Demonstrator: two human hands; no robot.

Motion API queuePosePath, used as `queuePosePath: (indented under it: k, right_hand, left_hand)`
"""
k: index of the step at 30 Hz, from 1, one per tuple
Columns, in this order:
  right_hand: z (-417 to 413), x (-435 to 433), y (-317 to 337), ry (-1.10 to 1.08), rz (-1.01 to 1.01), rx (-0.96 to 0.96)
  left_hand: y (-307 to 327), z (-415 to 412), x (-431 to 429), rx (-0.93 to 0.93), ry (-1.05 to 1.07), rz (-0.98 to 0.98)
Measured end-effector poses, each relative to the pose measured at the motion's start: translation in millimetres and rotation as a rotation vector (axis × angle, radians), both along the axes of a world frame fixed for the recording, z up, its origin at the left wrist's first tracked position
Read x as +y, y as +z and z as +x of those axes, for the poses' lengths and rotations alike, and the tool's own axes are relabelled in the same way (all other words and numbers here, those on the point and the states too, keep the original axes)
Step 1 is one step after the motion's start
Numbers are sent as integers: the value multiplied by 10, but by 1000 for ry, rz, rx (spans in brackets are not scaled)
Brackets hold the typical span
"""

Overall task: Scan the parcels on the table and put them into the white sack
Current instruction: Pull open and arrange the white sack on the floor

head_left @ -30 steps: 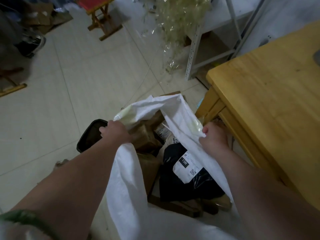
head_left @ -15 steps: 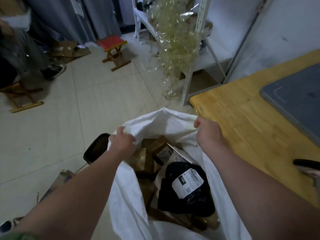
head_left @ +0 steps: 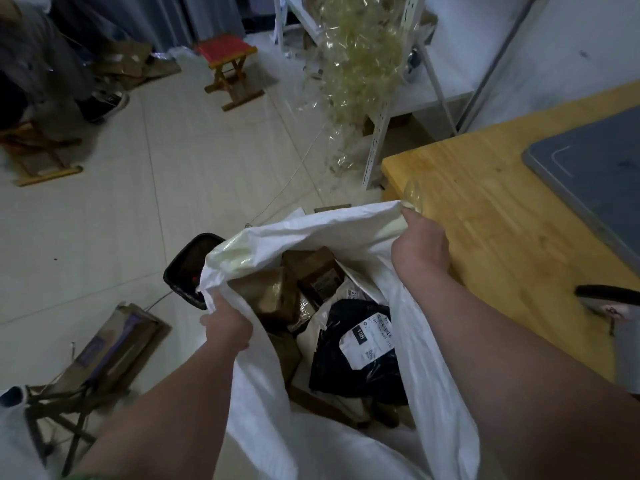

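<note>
left hand [head_left: 227,327] clenches the rim of the white sack [head_left: 263,393] at 7 o'clock; right hand [head_left: 420,247] grips it at 1 o'clock, probably to spread the mouth. inside: black mailer [head_left: 349,368], brown boxes [head_left: 273,296]. table [head_left: 502,216] at 3 o'clock.

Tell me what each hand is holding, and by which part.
Both grip the white woven sack by its mouth rim: the left hand on the left edge, the right hand on the right edge.
</note>
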State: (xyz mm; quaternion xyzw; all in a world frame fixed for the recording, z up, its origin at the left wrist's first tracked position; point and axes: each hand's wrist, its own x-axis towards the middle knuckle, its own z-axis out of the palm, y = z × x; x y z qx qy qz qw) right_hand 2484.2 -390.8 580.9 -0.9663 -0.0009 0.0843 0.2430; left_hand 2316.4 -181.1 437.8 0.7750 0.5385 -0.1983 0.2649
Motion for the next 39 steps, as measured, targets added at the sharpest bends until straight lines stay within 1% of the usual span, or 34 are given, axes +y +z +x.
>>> queuePosePath:
  k: [1,3,5,8,10,12,14,17,19,21,23,25,28,30,32,34,36,37,39]
  right_hand:
    - [-11,-1,12,-6,4,0]
    - [-11,-14,51,-29,23,-1]
    - [3,-26,87,-48,40,-4]
    - [5,-28,109,-42,28,-24]
    - [-12,-32,93,-39,22,-21]
    - [-45,-42,48,-44,18,-14]
    - [-101,-47,-5,-47,18,0]
    - [-195,-51,-83,-34,12,28]
    - [-232,-58,-64,-13,22,30]
    - [-236,-56,31,-1,74,10]
    - [-205,-39,178,3,135,-46]
    - [-140,-47,339,-13,197,-116]
    - [2,-149,549,-20,197,-264]
    - [98,-232,660,-43,190,-330]
    - [176,-310,695,-32,115,-332]
    - [195,-388,625,-30,-9,-204]
    - [166,-467,473,-67,-108,-52]
    - [146,-492,400,-75,-142,-20]
    - [133,-503,307,-85,-199,-21]
  left_hand:
    - [2,-4,-20,-36,-28,8]
    - [9,-21,-3,-118,-2,-14]
    - [95,-93,-45,-151,22,-107]
    - [84,-272,-206,-47,61,-269]
    - [9,-329,-278,-76,96,-304]
    - [10,-317,-306,-145,109,-221]
    - [42,-293,-292,-193,113,-83]
    - [186,-291,-256,-288,34,41]
    - [290,-254,-212,-361,-1,50]
    - [465,-139,-108,-453,31,26]
    - [717,37,60,-594,102,10]
    - [1013,192,193,-696,116,8]
    - [1430,399,272,-792,35,10]
    - [1649,559,312,-828,-63,74]
    - [1722,654,363,-793,-197,148]
    - [1575,614,447,-639,-265,183]
    - [1330,478,504,-458,-269,239]
    - [1245,406,524,-394,-268,282]
    - [1146,308,558,-336,-247,340]
